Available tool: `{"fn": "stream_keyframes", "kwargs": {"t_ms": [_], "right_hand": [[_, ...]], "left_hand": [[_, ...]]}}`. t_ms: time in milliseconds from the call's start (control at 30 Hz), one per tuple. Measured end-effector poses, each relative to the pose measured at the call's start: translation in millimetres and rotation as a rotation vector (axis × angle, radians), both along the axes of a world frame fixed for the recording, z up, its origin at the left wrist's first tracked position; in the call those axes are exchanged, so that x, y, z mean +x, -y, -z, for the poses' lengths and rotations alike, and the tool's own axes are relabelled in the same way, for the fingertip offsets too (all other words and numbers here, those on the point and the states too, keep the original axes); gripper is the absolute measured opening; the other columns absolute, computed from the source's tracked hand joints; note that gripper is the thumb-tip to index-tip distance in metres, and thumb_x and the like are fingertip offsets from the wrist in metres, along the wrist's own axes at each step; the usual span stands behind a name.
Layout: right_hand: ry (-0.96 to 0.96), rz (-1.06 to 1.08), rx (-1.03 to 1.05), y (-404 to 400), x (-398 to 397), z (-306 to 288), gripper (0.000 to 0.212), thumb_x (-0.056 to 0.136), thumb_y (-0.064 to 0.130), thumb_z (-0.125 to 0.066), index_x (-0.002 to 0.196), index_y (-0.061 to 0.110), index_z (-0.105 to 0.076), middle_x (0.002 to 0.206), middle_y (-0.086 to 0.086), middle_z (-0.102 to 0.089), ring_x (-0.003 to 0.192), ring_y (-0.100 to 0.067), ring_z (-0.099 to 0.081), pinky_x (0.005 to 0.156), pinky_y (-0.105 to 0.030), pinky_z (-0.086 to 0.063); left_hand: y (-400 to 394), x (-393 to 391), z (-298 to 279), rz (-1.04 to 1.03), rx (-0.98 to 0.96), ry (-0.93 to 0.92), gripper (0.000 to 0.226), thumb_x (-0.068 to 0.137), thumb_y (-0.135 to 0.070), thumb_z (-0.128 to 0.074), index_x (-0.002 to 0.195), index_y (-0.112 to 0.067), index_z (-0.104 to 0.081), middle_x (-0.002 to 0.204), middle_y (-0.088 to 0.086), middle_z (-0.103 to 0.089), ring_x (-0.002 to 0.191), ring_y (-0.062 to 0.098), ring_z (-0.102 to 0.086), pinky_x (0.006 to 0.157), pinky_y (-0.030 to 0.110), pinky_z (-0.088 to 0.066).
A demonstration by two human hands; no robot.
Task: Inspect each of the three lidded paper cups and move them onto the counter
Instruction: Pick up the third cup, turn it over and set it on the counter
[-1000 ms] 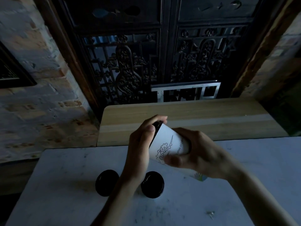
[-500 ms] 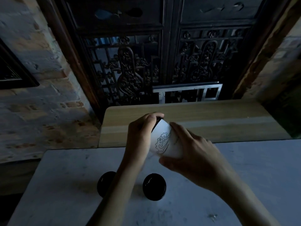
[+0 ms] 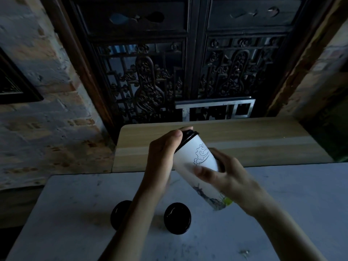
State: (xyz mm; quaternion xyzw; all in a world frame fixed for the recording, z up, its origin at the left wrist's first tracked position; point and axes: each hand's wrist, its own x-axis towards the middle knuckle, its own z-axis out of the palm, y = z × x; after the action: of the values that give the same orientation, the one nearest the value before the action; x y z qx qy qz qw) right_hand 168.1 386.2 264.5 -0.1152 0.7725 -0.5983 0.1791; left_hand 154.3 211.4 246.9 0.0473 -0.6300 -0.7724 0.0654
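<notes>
1. Above the grey bench [image 3: 282, 213], the left hand [image 3: 162, 157] grips the black lid [image 3: 188, 137] end of a white paper cup [image 3: 195, 161], thumb up by the lid's rim.
2. The right hand [image 3: 226, 178] curls its fingers round the cup's lower body, thumb across the front.
3. The cup is tilted, lid pointing up and away, base toward the person; it carries a line-drawn cloud motif and a green mark near the base.
4. Two more lidded cups [image 3: 178, 217] [image 3: 118, 213] stand upright on the bench, just beside the left forearm, one on each side.
5. Beyond lies a wooden counter [image 3: 254, 140], and behind it dark carved doors [image 3: 150, 81] between brick walls [image 3: 47, 110].
</notes>
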Motion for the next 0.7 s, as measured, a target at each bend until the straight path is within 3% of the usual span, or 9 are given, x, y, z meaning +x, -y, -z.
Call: {"fn": "stream_keyframes", "kwargs": {"t_ms": [67, 133, 200, 267, 333, 400, 500, 600, 700], "right_hand": [[-0.177, 0.031, 0.18, 3.7, 5.3, 2.0, 0.068, 0.082, 0.059, -0.074, 0.14, 0.032, -0.052, 0.101, 0.008, -0.078, 0.084, -0.012, -0.077, 0.073, -0.042, -0.065], [-0.351, -0.002, 0.506, 8.9, 10.9, 1.5, 0.085, 0.083, 0.065, -0.07, 0.15, 0.045, -0.023, 0.11, 0.02, -0.059, 0.086, -0.013, -0.07, 0.074, -0.042, -0.062], [-0.409, 0.001, 0.652, 13.9, 14.4, -1.1, 0.094, 0.084, 0.062, -0.071, 0.149, 0.05, -0.005, 0.114, 0.017, -0.044, 0.091, -0.016, -0.061, 0.078, -0.04, -0.058], [-0.445, 0.037, 0.605, 12.0, 14.3, 2.3, 0.092, 0.082, 0.06, -0.073, 0.148, 0.05, -0.009, 0.113, 0.017, -0.047, 0.09, -0.018, -0.063, 0.076, -0.042, -0.059], [-0.424, 0.045, 0.44, 6.7, 10.5, 7.9, 0.086, 0.079, 0.061, -0.075, 0.148, 0.047, -0.026, 0.107, 0.02, -0.063, 0.084, -0.016, -0.071, 0.07, -0.044, -0.061], [-0.289, 0.033, 0.134, 2.1, 5.4, 12.0, 0.078, 0.078, 0.05, -0.083, 0.145, 0.04, -0.044, 0.108, 0.013, -0.075, 0.086, -0.017, -0.077, 0.066, -0.043, -0.063], [-0.022, -0.002, -0.16, -0.9, 0.0, 7.4, 0.069, 0.078, 0.03, -0.085, 0.139, 0.03, -0.055, 0.115, -0.006, -0.079, 0.1, -0.026, -0.079, 0.078, -0.04, -0.064], [0.005, -0.019, -0.17, 0.2, 0.2, 4.5, 0.072, 0.078, 0.038, -0.082, 0.143, 0.024, -0.055, 0.116, -0.011, -0.079, 0.104, -0.027, -0.078, 0.085, -0.044, -0.064], [-0.198, 0.051, 0.032, 6.5, 8.2, 5.4, 0.076, 0.079, 0.059, -0.072, 0.144, 0.026, -0.052, 0.109, 0.005, -0.078, 0.095, -0.012, -0.078, 0.076, -0.038, -0.066]], "left_hand": [[-0.5, -4.5, -2.2, -0.057, -0.032, 0.063, 0.032, 0.086, -0.045, -0.063, 0.094, -0.025, -0.085, 0.1, -0.001, -0.085, 0.097, 0.014, -0.079, 0.085, 0.038, -0.058], [-2.0, -7.1, -2.9, -0.088, -0.054, 0.143, 0.029, 0.098, -0.038, -0.061, 0.085, -0.029, -0.085, 0.086, -0.007, -0.084, 0.077, 0.004, -0.076, 0.068, 0.032, -0.053], [-2.4, -7.9, -2.2, -0.078, -0.055, 0.144, 0.029, 0.102, -0.036, -0.059, 0.093, -0.026, -0.084, 0.087, -0.006, -0.084, 0.075, 0.004, -0.075, 0.065, 0.029, -0.05], [-1.6, -6.3, -2.6, -0.05, -0.04, 0.118, 0.033, 0.096, -0.043, -0.059, 0.105, -0.022, -0.083, 0.099, -0.002, -0.084, 0.09, 0.011, -0.078, 0.073, 0.032, -0.054], [2.2, -5.0, -0.9, -0.027, -0.032, 0.09, 0.042, 0.089, -0.05, -0.057, 0.11, -0.023, -0.082, 0.107, 0.001, -0.084, 0.103, 0.02, -0.078, 0.085, 0.039, -0.057], [5.6, -4.1, 0.8, -0.013, -0.025, 0.05, 0.049, 0.086, -0.055, -0.059, 0.111, -0.021, -0.082, 0.111, 0.005, -0.083, 0.111, 0.027, -0.076, 0.096, 0.049, -0.055], [7.7, -2.8, 0.4, 0.015, -0.003, 0.003, 0.06, 0.084, -0.056, -0.059, 0.119, -0.011, -0.078, 0.119, 0.011, -0.08, 0.117, 0.032, -0.073, 0.105, 0.061, -0.052], [6.7, -2.9, -1.7, 0.008, 0.011, 0.002, 0.062, 0.082, -0.055, -0.062, 0.116, -0.005, -0.077, 0.116, 0.016, -0.08, 0.114, 0.035, -0.073, 0.103, 0.059, -0.053], [4.0, -5.8, -2.5, -0.064, 0.024, 0.019, 0.068, 0.073, -0.065, -0.072, 0.093, 0.0, -0.07, 0.099, 0.026, -0.073, 0.094, 0.033, -0.068, 0.085, 0.049, -0.051]]}}
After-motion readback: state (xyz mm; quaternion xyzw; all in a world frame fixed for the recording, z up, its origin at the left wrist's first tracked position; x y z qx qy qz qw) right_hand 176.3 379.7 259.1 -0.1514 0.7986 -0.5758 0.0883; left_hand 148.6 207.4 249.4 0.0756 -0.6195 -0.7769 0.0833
